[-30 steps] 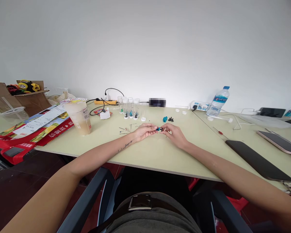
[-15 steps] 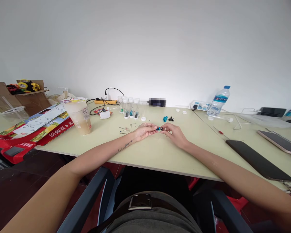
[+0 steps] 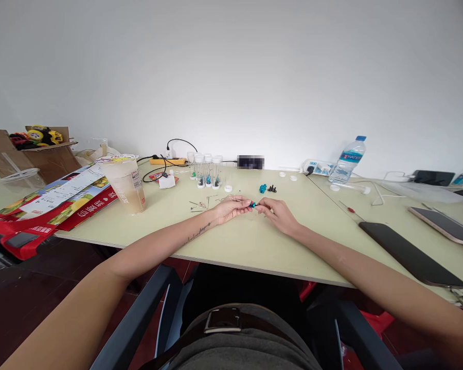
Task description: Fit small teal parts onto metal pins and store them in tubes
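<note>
Both my hands rest on the pale green table (image 3: 254, 246) with fingertips meeting. My left hand (image 3: 231, 208) pinches a small blue and black part (image 3: 252, 204). My right hand (image 3: 275, 212) pinches the same small part from the other side. Just beyond the fingers lie another blue part (image 3: 263, 188) and a black part (image 3: 271, 189). Several thin metal pins (image 3: 200, 204) lie left of my left hand. Clear tubes (image 3: 206, 172) with white caps stand behind them.
A lidded drink cup (image 3: 126, 184) stands at the left beside a red bag with papers (image 3: 42, 210). A water bottle (image 3: 347, 160), a power strip (image 3: 316, 167), a dark phone (image 3: 411, 254) and another phone (image 3: 445, 226) sit on the right. A cardboard box (image 3: 31, 149) stands far left.
My hands have stayed together at the same spot; the fingers shifted only slightly around the small blue part.
</note>
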A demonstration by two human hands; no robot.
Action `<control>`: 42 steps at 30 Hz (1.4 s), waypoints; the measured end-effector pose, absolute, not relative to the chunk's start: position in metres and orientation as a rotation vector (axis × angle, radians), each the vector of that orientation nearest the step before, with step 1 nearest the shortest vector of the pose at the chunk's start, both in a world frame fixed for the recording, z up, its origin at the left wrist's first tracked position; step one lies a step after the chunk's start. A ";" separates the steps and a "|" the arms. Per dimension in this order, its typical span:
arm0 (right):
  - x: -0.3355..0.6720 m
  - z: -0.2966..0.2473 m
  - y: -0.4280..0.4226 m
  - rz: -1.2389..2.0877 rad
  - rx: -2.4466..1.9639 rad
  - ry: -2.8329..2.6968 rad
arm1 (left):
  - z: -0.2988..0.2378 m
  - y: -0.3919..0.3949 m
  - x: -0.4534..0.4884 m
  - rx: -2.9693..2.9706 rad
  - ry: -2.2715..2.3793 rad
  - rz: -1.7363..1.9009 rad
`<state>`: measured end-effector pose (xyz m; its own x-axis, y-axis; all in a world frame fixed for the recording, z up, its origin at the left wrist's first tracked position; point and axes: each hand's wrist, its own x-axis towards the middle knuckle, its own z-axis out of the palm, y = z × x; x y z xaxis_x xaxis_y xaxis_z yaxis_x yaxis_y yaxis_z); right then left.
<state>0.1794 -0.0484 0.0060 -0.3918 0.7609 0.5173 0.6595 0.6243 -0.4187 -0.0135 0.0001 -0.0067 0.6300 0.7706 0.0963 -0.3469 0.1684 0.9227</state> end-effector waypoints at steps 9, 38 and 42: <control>0.179 0.005 -0.048 0.138 -1.079 -2.112 | -0.009 0.002 -0.014 1.150 0.443 0.842; 0.179 0.006 -0.049 0.114 -1.051 -2.113 | -0.012 0.004 -0.014 1.153 0.432 0.846; 0.180 0.005 -0.048 0.144 -1.074 -2.145 | -0.012 0.004 -0.014 1.162 0.416 0.839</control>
<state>0.1801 -0.0483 0.0052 -0.3918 0.7341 0.5545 0.6536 0.6463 -0.3938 -0.0138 0.0039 -0.0118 0.6370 0.7605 0.1260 -0.3607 0.1495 0.9206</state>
